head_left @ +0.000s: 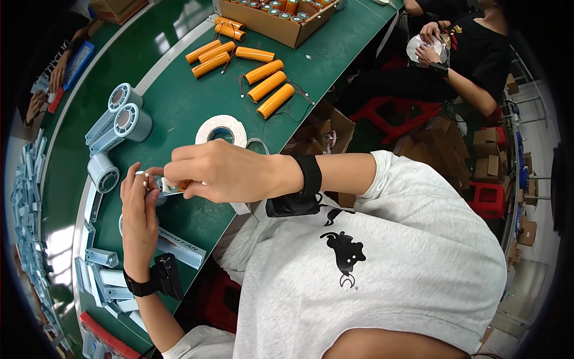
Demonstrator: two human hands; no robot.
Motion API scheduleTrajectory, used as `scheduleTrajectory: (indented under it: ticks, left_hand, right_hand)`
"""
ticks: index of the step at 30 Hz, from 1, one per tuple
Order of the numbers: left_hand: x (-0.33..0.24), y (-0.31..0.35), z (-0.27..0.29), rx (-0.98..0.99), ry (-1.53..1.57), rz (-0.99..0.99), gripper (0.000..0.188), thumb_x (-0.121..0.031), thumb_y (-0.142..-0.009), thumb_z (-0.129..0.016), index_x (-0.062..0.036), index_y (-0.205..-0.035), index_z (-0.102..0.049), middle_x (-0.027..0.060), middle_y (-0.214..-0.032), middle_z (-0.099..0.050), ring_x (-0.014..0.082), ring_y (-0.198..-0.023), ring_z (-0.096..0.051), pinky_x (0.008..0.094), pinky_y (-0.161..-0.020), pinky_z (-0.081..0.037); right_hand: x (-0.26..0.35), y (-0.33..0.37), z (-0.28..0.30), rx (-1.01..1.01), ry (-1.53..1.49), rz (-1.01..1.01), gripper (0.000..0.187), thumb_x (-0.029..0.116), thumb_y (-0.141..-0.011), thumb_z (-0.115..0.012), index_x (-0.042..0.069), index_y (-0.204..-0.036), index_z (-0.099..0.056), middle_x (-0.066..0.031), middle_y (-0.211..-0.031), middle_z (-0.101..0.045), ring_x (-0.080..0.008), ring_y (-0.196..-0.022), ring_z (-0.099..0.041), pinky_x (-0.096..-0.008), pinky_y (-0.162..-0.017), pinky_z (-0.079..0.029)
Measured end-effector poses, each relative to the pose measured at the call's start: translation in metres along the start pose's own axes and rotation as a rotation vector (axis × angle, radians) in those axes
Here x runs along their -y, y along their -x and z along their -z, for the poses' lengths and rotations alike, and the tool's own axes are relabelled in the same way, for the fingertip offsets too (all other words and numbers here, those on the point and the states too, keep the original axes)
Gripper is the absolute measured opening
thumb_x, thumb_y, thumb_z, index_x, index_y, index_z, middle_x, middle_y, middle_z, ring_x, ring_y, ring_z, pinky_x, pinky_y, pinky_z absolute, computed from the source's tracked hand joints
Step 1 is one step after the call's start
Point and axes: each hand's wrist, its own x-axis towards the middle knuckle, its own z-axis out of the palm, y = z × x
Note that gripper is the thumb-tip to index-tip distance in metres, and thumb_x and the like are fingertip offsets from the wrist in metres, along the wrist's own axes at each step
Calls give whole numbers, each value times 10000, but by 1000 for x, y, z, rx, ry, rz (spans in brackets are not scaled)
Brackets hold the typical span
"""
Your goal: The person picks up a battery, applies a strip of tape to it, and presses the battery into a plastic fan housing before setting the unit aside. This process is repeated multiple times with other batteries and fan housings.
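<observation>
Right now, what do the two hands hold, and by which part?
Both hands hold one small pale-blue part with an orange end. The left hand pinches its left end; the right hand covers its right side from above. The exact grip is hidden.

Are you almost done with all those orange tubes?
Not nearly. Three round blue fan parts look finished, lying left on the green table. Both hands, left and right, hold one small piece with some orange showing. Many loose orange tubes and a box of them still wait.

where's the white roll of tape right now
In the head view, the white roll of tape lies flat on the green table, just beyond the right hand, near the loose orange cylinders.
</observation>
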Motion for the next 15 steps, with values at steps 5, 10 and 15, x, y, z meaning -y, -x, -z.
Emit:
scheduleTrajectory:
  ticks: [5,10,15]
  left_hand:
    - [-1,1,-1,-14,-29,3,153,5,-861,-424,7,-1007,-471,124,-1029,-543,347,-1181,-381,394,-952,-319]
    - [4,1,-3,-58,233,168,183,5,-868,-408,5,-1038,-476,121,-1035,-545,294,-1089,-442,370,-910,-355]
    - [10,0,4,-33,338,133,359,44,-768,-534,-4,-1120,-481,88,-1066,-547,201,-834,-486,300,-787,-403]
  right_hand:
    - [3,-2,7,224,152,-141,157,-26,-718,-590,17,-825,-484,-106,-742,-521,-286,-696,-574,-345,-603,-458]
    - [-1,-14,6,355,316,-35,102,3,-747,-545,13,-829,-485,-133,-735,-555,-322,-698,-586,-387,-598,-467]
    - [-21,-38,-16,584,292,-164,163,47,-742,-555,-20,-891,-554,-169,-752,-592,-327,-712,-605,-400,-621,-480]
